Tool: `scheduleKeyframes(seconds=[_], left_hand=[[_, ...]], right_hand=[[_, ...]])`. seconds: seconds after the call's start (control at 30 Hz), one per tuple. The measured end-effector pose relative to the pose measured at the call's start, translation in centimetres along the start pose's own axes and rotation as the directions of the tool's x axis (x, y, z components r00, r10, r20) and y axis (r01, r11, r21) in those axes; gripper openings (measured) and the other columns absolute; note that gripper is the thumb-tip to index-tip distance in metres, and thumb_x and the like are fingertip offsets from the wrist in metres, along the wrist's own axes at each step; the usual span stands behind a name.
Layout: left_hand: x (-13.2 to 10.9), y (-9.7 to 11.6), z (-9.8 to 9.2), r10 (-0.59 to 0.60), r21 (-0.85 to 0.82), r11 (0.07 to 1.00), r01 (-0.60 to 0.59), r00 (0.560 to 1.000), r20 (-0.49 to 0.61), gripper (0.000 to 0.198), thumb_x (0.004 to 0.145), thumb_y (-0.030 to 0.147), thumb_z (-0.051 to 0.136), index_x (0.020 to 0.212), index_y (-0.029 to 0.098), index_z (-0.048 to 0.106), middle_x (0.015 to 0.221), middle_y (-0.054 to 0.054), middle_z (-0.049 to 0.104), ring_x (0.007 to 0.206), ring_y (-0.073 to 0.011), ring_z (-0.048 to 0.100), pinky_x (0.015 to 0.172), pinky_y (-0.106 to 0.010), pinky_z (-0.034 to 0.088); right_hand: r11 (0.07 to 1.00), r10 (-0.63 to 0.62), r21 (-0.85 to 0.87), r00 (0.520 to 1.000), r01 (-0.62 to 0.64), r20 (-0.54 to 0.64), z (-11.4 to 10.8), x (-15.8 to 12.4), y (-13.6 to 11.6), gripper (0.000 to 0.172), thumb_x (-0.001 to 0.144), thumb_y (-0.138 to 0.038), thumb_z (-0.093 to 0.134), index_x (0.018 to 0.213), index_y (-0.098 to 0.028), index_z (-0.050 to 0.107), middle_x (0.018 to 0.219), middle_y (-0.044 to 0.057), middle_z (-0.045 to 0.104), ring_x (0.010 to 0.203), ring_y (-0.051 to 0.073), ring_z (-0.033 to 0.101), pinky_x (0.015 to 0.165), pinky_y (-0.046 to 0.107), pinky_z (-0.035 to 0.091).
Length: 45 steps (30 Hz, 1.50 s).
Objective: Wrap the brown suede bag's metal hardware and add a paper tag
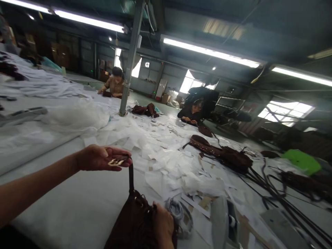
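A dark brown bag [132, 221] stands at the bottom middle of the view, with gold-coloured rings near its top edge. From it a brown strap [131, 180] runs up to my left hand [100, 157], which is turned palm up. The strap's end and a gold-coloured metal fitting [116, 162] lie across the fingers, with the thumb folded over the palm. My right hand [163, 221] is closed on the bag's upper right side, and its fingertips are partly hidden by the bag.
Thin white wrapping sheets [166, 162] litter the table. More brown bags [220, 152] with long straps lie at right, near a grey tape dispenser [219, 221] and a coiled clear roll [175, 208]. A metal post [128, 69] rises from the table. Two people [114, 84] sit across.
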<state>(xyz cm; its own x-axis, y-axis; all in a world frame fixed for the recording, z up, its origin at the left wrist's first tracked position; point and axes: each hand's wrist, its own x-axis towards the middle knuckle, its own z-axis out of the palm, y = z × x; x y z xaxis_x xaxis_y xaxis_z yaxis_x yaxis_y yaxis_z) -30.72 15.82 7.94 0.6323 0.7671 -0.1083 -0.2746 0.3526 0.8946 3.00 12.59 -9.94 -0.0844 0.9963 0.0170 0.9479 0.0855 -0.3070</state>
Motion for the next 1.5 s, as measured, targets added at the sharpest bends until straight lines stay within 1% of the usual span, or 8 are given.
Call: scheduleKeyframes(seconds=[0.13, 0.3, 0.43, 0.57, 0.8, 1.07, 1.3, 1.5], left_hand=[[5.7, -2.4, -1.0, 0.153, 0.116, 0.985, -0.127, 0.954, -0.259, 0.040, 0.058, 0.017, 0.070, 0.098, 0.018, 0.067, 0.098, -0.006, 0.069, 0.096, -0.0225, 0.061, 0.089, -0.033, 0.046], [11.1, -5.0, -3.2, 0.418, 0.520, 0.852, -0.068, 0.687, -0.595, 0.031, 0.075, 0.047, 0.067, 0.076, 0.016, 0.067, 0.062, 0.002, 0.059, 0.064, -0.0155, 0.054, 0.061, -0.025, 0.042], [12.1, -5.1, -2.7, 0.377, 0.387, 0.899, -0.207, 0.817, -0.438, 0.027, 0.082, 0.043, 0.064, 0.092, 0.019, 0.068, 0.080, -0.002, 0.067, 0.082, -0.0186, 0.061, 0.074, -0.025, 0.046], [12.7, -5.1, -0.6, 0.293, 0.187, 0.950, -0.249, 0.919, -0.265, 0.025, 0.086, 0.037, 0.060, 0.105, 0.020, 0.062, 0.074, -0.001, 0.065, 0.051, -0.0123, 0.058, 0.054, -0.026, 0.049], [14.5, -6.3, -0.6, 0.163, -0.043, 0.982, -0.183, 0.943, -0.291, 0.028, 0.081, 0.038, 0.065, 0.101, 0.022, 0.056, 0.070, 0.003, 0.059, 0.035, -0.0039, 0.041, 0.038, -0.021, 0.043], [19.1, -9.4, 0.7, -0.043, -0.033, 0.999, 0.031, 0.875, -0.483, 0.051, 0.066, 0.057, 0.071, 0.093, 0.018, 0.054, 0.038, 0.015, 0.030, 0.031, -0.0044, 0.022, 0.031, -0.018, 0.022], [17.5, -8.2, 3.9, 0.072, 0.242, 0.970, 0.014, 0.937, -0.343, 0.038, 0.057, 0.049, 0.075, 0.059, 0.015, 0.056, 0.046, 0.005, 0.047, 0.029, -0.0042, 0.030, 0.028, -0.020, 0.019], [15.2, -8.4, 5.7, 0.114, 0.305, 0.952, 0.025, 0.896, -0.429, 0.027, 0.062, 0.042, 0.066, 0.063, 0.016, 0.059, 0.047, 0.004, 0.050, 0.027, -0.0050, 0.032, 0.029, -0.020, 0.019]], right_hand=[[1.000, 0.004, 0.021, 1.000, -0.004, 0.004, 0.2, 1.6, -0.7, 0.033, 0.092, -0.019, 0.042, 0.078, -0.019, 0.072, 0.073, 0.014, 0.074, 0.074, 0.027, 0.071, 0.065, 0.031, 0.046], [0.968, 0.123, 0.232, 0.987, -0.096, -0.105, -3.3, 7.5, 2.6, 0.027, 0.090, -0.030, 0.045, 0.093, -0.020, 0.070, 0.087, 0.007, 0.074, 0.079, 0.019, 0.068, 0.071, 0.024, 0.047], [0.909, 0.338, 0.314, 0.927, -0.275, -0.165, -5.2, 14.4, 7.3, 0.035, 0.084, -0.041, 0.048, 0.086, -0.014, 0.070, 0.087, 0.015, 0.073, 0.085, 0.027, 0.068, 0.077, 0.032, 0.046], [0.838, 0.429, 0.435, 0.891, -0.330, -0.150, -3.3, 17.8, 9.2, 0.028, 0.068, -0.045, 0.061, 0.064, -0.017, 0.066, 0.074, 0.014, 0.072, 0.080, 0.031, 0.066, 0.073, 0.035, 0.046], [0.523, 0.541, 0.805, 0.839, -0.281, -0.058, -2.6, 18.7, 8.7, 0.033, 0.063, -0.054, 0.058, 0.067, -0.022, 0.057, 0.062, 0.003, 0.065, 0.065, 0.020, 0.061, 0.062, 0.030, 0.046], [0.006, 0.294, 0.977, 0.935, -0.211, 0.200, -5.7, 14.1, 0.3, 0.055, 0.050, -0.049, 0.084, 0.091, -0.017, 0.065, 0.070, 0.002, 0.069, 0.058, 0.012, 0.060, 0.058, 0.024, 0.049], [0.183, 0.224, 0.983, 0.974, -0.001, -0.041, -5.2, 10.9, -4.3, 0.061, 0.062, -0.062, 0.074, 0.099, -0.015, 0.065, 0.044, -0.004, 0.054, 0.040, 0.009, 0.046, 0.043, 0.021, 0.033], [0.342, 0.283, 0.938, 0.946, 0.053, -0.157, -7.1, 8.3, -4.5, 0.048, 0.069, -0.059, 0.068, 0.092, -0.016, 0.069, 0.065, 0.001, 0.064, 0.061, 0.014, 0.056, 0.059, 0.024, 0.045]])
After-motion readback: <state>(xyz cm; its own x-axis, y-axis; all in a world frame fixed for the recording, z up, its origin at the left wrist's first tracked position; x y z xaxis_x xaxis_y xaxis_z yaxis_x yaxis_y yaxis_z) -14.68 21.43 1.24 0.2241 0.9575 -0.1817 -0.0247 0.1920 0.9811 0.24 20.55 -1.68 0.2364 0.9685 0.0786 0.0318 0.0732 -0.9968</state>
